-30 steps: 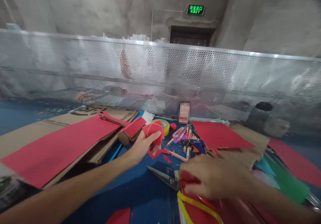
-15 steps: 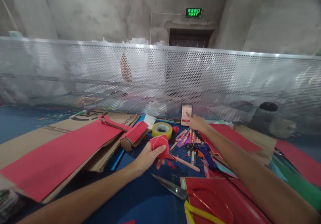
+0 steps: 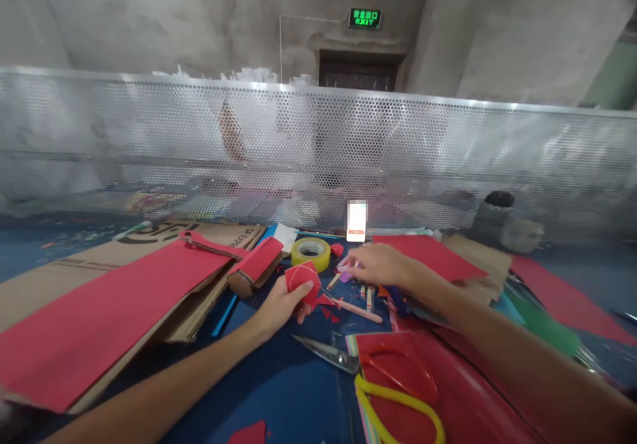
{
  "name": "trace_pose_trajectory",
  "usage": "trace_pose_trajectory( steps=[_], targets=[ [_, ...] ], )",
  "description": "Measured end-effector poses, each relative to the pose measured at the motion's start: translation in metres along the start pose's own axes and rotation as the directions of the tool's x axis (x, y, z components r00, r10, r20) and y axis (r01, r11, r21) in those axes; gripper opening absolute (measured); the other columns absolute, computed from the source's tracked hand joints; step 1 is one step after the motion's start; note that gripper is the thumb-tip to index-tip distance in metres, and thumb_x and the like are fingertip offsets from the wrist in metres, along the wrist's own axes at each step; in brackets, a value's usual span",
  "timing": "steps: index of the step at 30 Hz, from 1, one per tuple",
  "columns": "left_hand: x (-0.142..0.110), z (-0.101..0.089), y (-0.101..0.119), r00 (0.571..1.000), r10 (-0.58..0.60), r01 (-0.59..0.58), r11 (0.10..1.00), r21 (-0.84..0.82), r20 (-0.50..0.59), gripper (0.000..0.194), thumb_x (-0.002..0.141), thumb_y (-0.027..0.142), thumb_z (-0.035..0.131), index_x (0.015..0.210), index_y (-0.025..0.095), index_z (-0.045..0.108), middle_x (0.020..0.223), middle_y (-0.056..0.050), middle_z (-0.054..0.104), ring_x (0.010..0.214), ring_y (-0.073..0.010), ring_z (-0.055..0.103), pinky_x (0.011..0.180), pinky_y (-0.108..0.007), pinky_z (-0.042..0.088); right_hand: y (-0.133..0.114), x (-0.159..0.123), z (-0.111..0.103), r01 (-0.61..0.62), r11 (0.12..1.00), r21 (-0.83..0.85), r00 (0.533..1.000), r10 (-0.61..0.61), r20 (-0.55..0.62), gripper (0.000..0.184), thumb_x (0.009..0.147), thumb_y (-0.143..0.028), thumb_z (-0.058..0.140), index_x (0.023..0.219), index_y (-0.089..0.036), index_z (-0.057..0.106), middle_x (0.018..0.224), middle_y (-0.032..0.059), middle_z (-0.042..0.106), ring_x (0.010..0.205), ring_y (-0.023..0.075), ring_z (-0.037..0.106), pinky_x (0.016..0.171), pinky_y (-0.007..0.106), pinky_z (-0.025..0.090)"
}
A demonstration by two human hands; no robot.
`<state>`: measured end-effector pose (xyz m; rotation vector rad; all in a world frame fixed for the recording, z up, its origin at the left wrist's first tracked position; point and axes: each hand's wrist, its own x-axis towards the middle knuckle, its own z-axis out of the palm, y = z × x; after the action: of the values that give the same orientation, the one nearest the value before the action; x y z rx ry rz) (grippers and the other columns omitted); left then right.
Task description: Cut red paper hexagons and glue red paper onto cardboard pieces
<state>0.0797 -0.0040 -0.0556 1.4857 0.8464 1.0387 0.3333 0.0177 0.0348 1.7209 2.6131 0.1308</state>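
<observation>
My left hand (image 3: 279, 306) pinches a small red paper piece (image 3: 297, 277) with pale lines drawn on it, thumb on top. Just behind that paper lies a roll of yellow tape (image 3: 323, 257). My right hand (image 3: 381, 265) reaches over a scatter of small printed sticks (image 3: 369, 296), its fingers bent downward but apart; whether a fingertip touches anything is not clear. Part of a blue glue gun (image 3: 397, 300) shows beneath the right wrist. A lit phone (image 3: 355, 222) stands upright behind the sticks. Large scissors (image 3: 328, 353) with yellow and red handles lie nearer me.
At left, a long red sheet (image 3: 119, 298) rests on flattened cardboard (image 3: 30, 285), beside a red-covered cardboard form (image 3: 256, 265). Red sheets (image 3: 428, 255) lie at right, with a dark bottle (image 3: 492, 218) beyond. A perforated metal panel (image 3: 279, 139) closes off the back.
My right hand has drawn back from the phone screen and come down over the sticks. My left hand still holds the red paper. The view has shifted slightly.
</observation>
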Motion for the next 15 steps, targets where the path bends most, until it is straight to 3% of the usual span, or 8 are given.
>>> trace_pose_trajectory(
  steps=[2, 7, 11, 15],
  targets=[
    [0.000, -0.002, 0.000, 0.999, 0.025, -0.025, 1.000, -0.012, -0.044, 0.044, 0.083, 0.056, 0.071, 0.066, 0.016, 0.060, 0.049, 0.000, 0.061, 0.037, -0.0096, 0.050, 0.039, -0.021, 0.037, -0.021, -0.033, 0.000, 0.134, 0.990, 0.032, 0.984, -0.137, 0.112, 0.032, 0.097, -0.048, 0.054, 0.103, -0.023, 0.073, 0.100, 0.0091, 0.078, 0.093, 0.0295, 0.072, 0.071, 0.032, 0.044],
    [-0.003, -0.006, 0.000, 0.989, 0.103, -0.099, 0.994, 0.043, -0.110, 0.044, 0.088, 0.053, 0.065, 0.065, 0.016, 0.059, 0.047, 0.001, 0.058, 0.037, -0.0085, 0.046, 0.042, -0.021, 0.035, -0.052, -0.096, 0.002, 0.215, 0.973, 0.079, 0.941, -0.228, 0.250, 0.045, 0.091, -0.063, 0.061, 0.113, -0.025, 0.070, 0.102, 0.0102, 0.077, 0.089, 0.0344, 0.072, 0.067, 0.036, 0.042],
    [-0.004, -0.007, 0.000, 0.985, 0.137, -0.129, 0.988, 0.080, -0.109, 0.044, 0.090, 0.051, 0.063, 0.063, 0.016, 0.059, 0.048, 0.001, 0.057, 0.038, -0.0077, 0.045, 0.045, -0.022, 0.036, -0.063, -0.118, 0.005, 0.172, 0.976, 0.136, 0.940, -0.204, 0.274, 0.043, 0.085, -0.057, 0.069, 0.115, -0.026, 0.066, 0.106, 0.0117, 0.076, 0.089, 0.0344, 0.071, 0.066, 0.035, 0.042],
    [-0.004, -0.006, 0.001, 0.990, 0.121, -0.118, 0.992, 0.036, -0.076, 0.039, 0.084, 0.051, 0.069, 0.067, 0.017, 0.058, 0.050, 0.003, 0.057, 0.038, -0.0082, 0.045, 0.043, -0.021, 0.034, -0.071, -0.119, 0.002, 0.131, 0.987, 0.097, 0.938, -0.155, 0.311, 0.044, 0.079, -0.052, 0.071, 0.110, -0.023, 0.062, 0.100, 0.0093, 0.074, 0.083, 0.0301, 0.070, 0.059, 0.029, 0.035]
  ],
)
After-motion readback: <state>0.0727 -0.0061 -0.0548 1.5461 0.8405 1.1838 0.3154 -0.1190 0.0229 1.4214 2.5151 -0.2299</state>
